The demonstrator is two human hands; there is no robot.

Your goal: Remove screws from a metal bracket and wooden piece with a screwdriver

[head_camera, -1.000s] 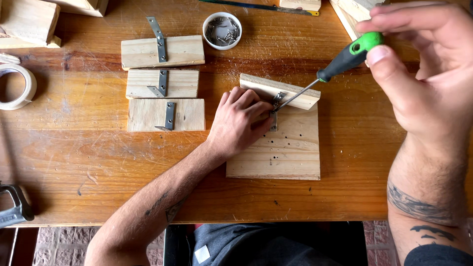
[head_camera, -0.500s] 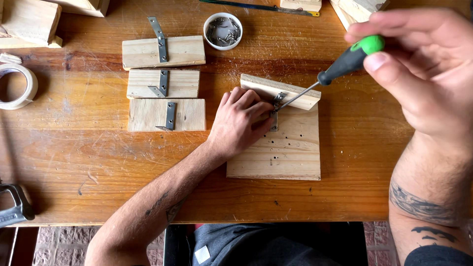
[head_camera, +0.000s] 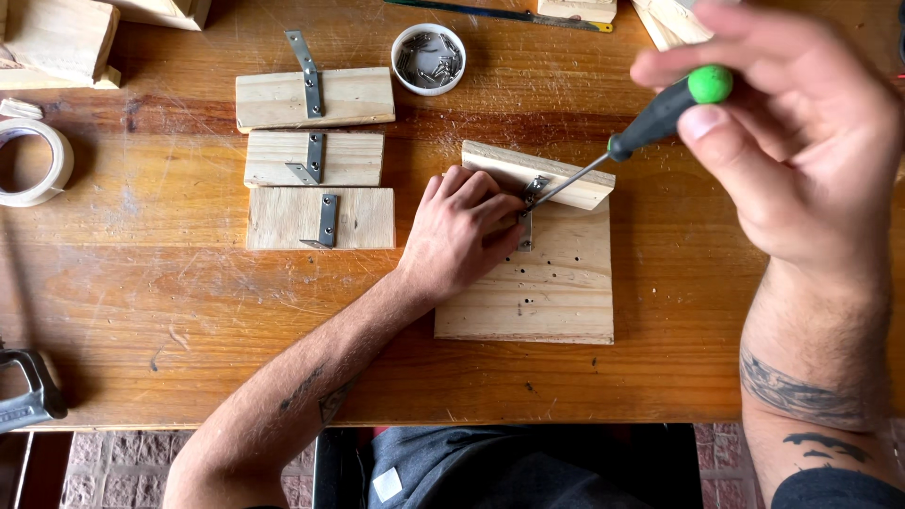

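My left hand (head_camera: 457,231) presses down on a pale wooden board (head_camera: 547,283) with several drilled holes, fingers pinching a small metal angle bracket (head_camera: 530,203) against a wooden strip (head_camera: 566,174) lying across the board's top. My right hand (head_camera: 792,141), raised close to the camera, grips a screwdriver with a black and green handle (head_camera: 669,108). Its thin shaft slants down to the left and the tip meets the bracket.
Three wooden blocks (head_camera: 316,155) with metal brackets fixed on them lie stacked in a column at left centre. A white cup of screws (head_camera: 429,58) stands behind them. A tape roll (head_camera: 33,160) sits at the far left. Wood offcuts (head_camera: 57,38) line the back edge.
My right hand with the screwdriver handle has shifted slightly and turned; the tip stays on the bracket. My left hand has not moved.
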